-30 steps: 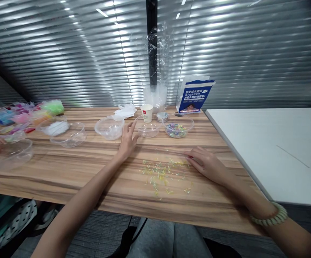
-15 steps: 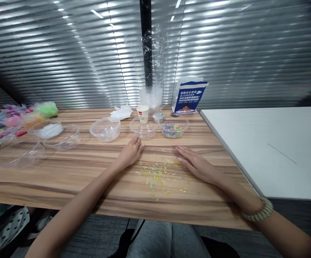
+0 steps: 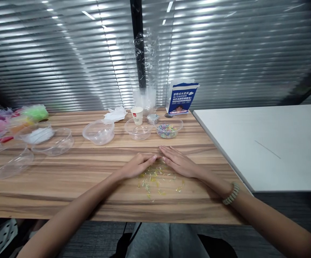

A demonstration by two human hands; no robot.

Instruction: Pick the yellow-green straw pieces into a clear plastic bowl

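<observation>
Small yellow and greenish clear slivers point(image 3: 155, 179) lie scattered on the wooden table point(image 3: 71, 186). At their far left edge rests my left hand point(image 3: 139, 165), fingers stretched toward the right and holding nothing I can see. My right hand point(image 3: 179, 162) lies flat with fingers extended, at the slivers' far right edge. The two hands' fingertips nearly meet; whether they touch I cannot tell. Just beyond them stand a clear plastic bowl point(image 3: 138, 133) and another bowl of multicoloured bits point(image 3: 167, 131).
Farther left are a clear bowl point(image 3: 98, 132), overlapping clear bowls point(image 3: 64, 141), one with white material, and colourful mesh bundles point(image 3: 34, 113). A paper cup point(image 3: 137, 115), white tissue point(image 3: 116, 114) and blue printed bag point(image 3: 182, 98) stand behind. A white table point(image 3: 265, 143) adjoins on the right.
My left hand has moved right and nearer to me, its fingers now straighter. My right hand has slid left. The hands have closed in on the slivers' far edge, and the view has shifted slightly.
</observation>
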